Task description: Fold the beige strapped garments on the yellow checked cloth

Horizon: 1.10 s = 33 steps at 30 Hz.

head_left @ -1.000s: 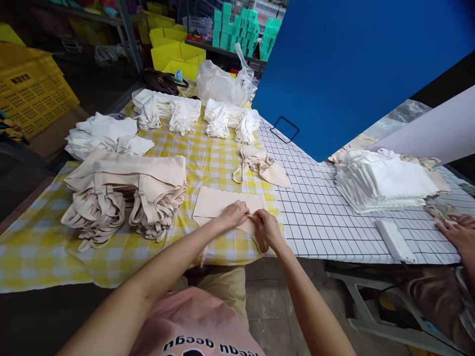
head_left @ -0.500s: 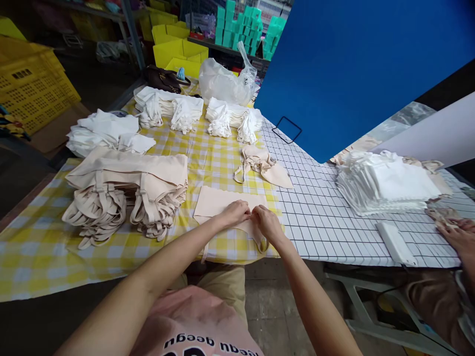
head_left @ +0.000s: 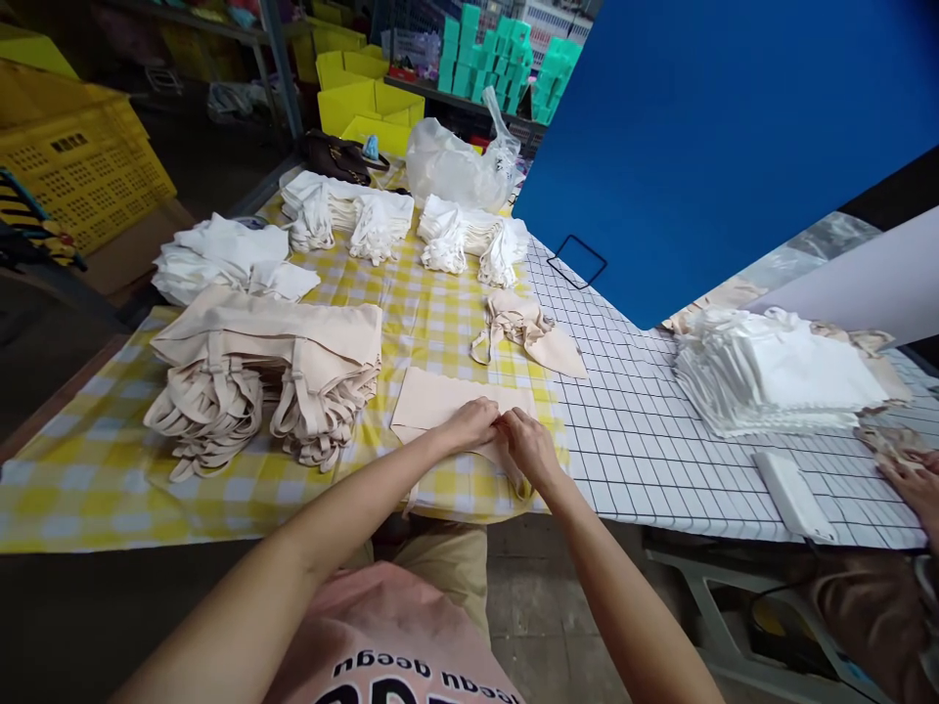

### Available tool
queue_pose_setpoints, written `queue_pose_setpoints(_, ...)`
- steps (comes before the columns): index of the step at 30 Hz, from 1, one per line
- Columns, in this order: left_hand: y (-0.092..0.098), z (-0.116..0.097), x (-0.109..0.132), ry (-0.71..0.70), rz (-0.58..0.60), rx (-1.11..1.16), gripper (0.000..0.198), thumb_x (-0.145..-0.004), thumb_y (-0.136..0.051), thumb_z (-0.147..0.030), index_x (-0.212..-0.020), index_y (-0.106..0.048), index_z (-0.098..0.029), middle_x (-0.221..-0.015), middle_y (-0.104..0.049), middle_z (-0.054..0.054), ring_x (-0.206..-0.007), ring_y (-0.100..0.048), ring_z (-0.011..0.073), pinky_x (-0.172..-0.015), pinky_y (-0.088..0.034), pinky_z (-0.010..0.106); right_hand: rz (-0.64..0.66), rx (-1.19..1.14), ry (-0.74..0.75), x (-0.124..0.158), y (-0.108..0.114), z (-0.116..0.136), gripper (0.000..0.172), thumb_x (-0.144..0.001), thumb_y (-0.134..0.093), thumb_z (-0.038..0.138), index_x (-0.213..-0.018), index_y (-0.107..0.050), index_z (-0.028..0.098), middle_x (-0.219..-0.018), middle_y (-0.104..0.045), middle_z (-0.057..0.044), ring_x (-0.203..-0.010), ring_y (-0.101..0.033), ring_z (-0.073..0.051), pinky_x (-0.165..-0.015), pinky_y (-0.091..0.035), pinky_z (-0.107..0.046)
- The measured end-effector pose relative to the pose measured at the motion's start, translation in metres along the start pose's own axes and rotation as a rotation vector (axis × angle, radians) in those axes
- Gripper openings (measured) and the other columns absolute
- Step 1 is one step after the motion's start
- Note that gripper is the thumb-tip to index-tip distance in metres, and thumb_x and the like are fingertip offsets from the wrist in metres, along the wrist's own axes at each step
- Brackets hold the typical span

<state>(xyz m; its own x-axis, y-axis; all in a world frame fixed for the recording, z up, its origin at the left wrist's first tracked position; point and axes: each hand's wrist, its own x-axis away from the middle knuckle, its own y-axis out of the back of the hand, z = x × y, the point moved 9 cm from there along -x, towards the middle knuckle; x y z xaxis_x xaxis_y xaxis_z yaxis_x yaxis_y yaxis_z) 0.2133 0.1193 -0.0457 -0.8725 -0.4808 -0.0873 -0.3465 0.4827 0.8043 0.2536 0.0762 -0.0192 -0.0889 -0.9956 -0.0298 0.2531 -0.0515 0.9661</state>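
Observation:
A beige strapped garment (head_left: pixel 432 399), seemingly a camisole top, lies flat before me at the table's front edge. My left hand (head_left: pixel 474 422) and my right hand (head_left: pixel 529 442) meet at its lower middle edge, fingers pinched on the fabric. One strap hangs below my right hand. Just beyond lies a crumpled beige garment (head_left: pixel 532 332). To the left rises a thick stack of folded beige garments (head_left: pixel 293 337), straps bunched toward me. What exactly sits between my fingertips is hidden.
White garment stacks (head_left: pixel 381 220) stand at the back, beside a clear plastic bag (head_left: pixel 459 166). A blue board (head_left: pixel 704 147) leans over the white grid cloth (head_left: pixel 623 440). At right are a white garment pile (head_left: pixel 778 372), a white power strip (head_left: pixel 793 497) and another person's hand (head_left: pixel 914 484).
The view has shifted slightly, so the table things sit a little further right. My hands stay pinched together on the beige garment at nearly the same spot.

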Motion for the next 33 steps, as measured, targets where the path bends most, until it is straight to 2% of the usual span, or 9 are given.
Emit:
queue_pose_setpoints(8, 0.005, 0.002, 0.005, 0.018, -0.030, 0.059, 0.020, -0.081, -0.051, -0.024, -0.071, -0.063, -0.013, -0.077, -0.059, 0.005, -0.077, -0.053, 0.0155, -0.071, -0.042, 0.024, -0.127, -0.241, -0.074, 0.001, 0.011, -0.013, 0.017, -0.081, -0.044, 0.023, -0.067, -0.054, 0.019, -0.073, -0.061, -0.004, -0.065, -0.054, -0.016, -0.058, -0.035, -0.025)
queue_pose_setpoints(12, 0.002, 0.004, 0.002, 0.031, -0.032, 0.105, 0.014, -0.079, -0.053, -0.019, -0.071, -0.064, -0.013, -0.075, -0.059, 0.004, -0.075, -0.053, 0.0152, -0.072, -0.041, 0.025, -0.191, -0.354, -0.167, 0.009, 0.014, -0.018, 0.021, -0.080, -0.046, 0.034, -0.068, -0.055, 0.019, -0.064, -0.059, -0.003, -0.057, -0.053, -0.015, -0.054, -0.037, -0.025)
queue_pose_setpoints(15, 0.003, 0.003, 0.006, 0.010, -0.019, 0.109, 0.013, -0.079, -0.054, -0.018, -0.075, -0.065, -0.014, -0.079, -0.060, 0.004, -0.080, -0.053, 0.0161, -0.073, -0.041, 0.025, -0.214, -0.559, -0.269, 0.027, 0.018, -0.023, 0.025, -0.079, -0.049, 0.043, -0.078, -0.055, 0.018, -0.053, -0.052, 0.002, -0.049, -0.050, -0.014, -0.049, -0.038, -0.024)
queue_pose_setpoints(20, 0.016, -0.018, 0.033, -0.193, 0.036, 0.013, 0.020, -0.077, -0.060, -0.025, -0.095, -0.065, -0.016, -0.098, -0.056, 0.007, -0.098, -0.048, 0.0210, -0.084, -0.041, 0.029, -0.254, -1.068, -0.479, 0.083, 0.016, -0.030, 0.037, -0.069, -0.065, 0.044, -0.094, -0.053, 0.020, -0.054, -0.050, 0.005, -0.054, -0.050, -0.012, -0.056, -0.041, -0.024)
queue_pose_setpoints(24, 0.018, -0.024, 0.052, -0.176, 0.100, -0.096, 0.037, -0.076, -0.062, -0.025, -0.112, -0.056, -0.015, -0.119, -0.051, 0.011, -0.112, -0.043, 0.0247, -0.092, -0.038, 0.033, -0.279, -1.084, -0.618, 0.130, -0.001, -0.037, 0.038, -0.068, -0.066, 0.047, -0.091, -0.057, 0.018, -0.061, -0.053, 0.002, -0.062, -0.054, -0.015, -0.062, -0.044, -0.027)
queue_pose_setpoints(27, 0.015, -0.018, 0.067, -0.135, 0.173, -0.109, 0.049, -0.079, -0.059, -0.026, -0.125, -0.046, -0.016, -0.137, -0.041, 0.012, -0.128, -0.033, 0.0247, -0.103, -0.029, 0.037, -0.280, -0.998, -0.671, 0.158, -0.018, -0.042, 0.039, -0.066, -0.067, 0.047, -0.091, -0.060, 0.017, -0.075, -0.061, -0.003, -0.074, -0.058, -0.019, -0.070, -0.046, -0.030)
queue_pose_setpoints(30, 0.019, 0.001, 0.088, -0.076, 0.233, -0.067, 0.059, -0.083, -0.053, -0.030, -0.137, -0.030, -0.021, -0.145, -0.031, 0.009, -0.134, -0.025, 0.0220, -0.109, -0.020, 0.040, -0.369, -0.903, -0.751, 0.188, -0.034, -0.050, 0.044, -0.065, -0.065, 0.046, -0.098, -0.058, 0.018, -0.096, -0.063, -0.009, -0.086, -0.058, -0.022, -0.074, -0.047, -0.032)
queue_pose_setpoints(32, 0.030, 0.018, 0.105, 0.008, 0.202, -0.061, 0.061, -0.086, -0.048, -0.029, -0.140, -0.022, -0.021, -0.147, -0.028, 0.008, -0.136, -0.023, 0.0210, -0.110, -0.018, 0.040, -0.379, -0.884, -0.830, 0.204, -0.053, -0.049, 0.044, -0.065, -0.063, 0.046, -0.097, -0.058, 0.018, -0.093, -0.063, -0.009, -0.084, -0.059, -0.023, -0.073, -0.048, -0.033)
queue_pose_setpoints(33, 0.036, 0.026, 0.114, 0.048, 0.174, -0.074, 0.060, -0.087, -0.046, -0.027, -0.141, -0.022, -0.020, -0.147, -0.028, 0.008, -0.136, -0.021, 0.0207, -0.110, -0.017, 0.039, -0.321, -0.905, -0.842, 0.205, -0.067, -0.042, 0.042, -0.064, -0.063, 0.046, -0.094, -0.059, 0.017, -0.089, -0.064, -0.009, -0.081, -0.060, -0.023, -0.072, -0.048, -0.034)
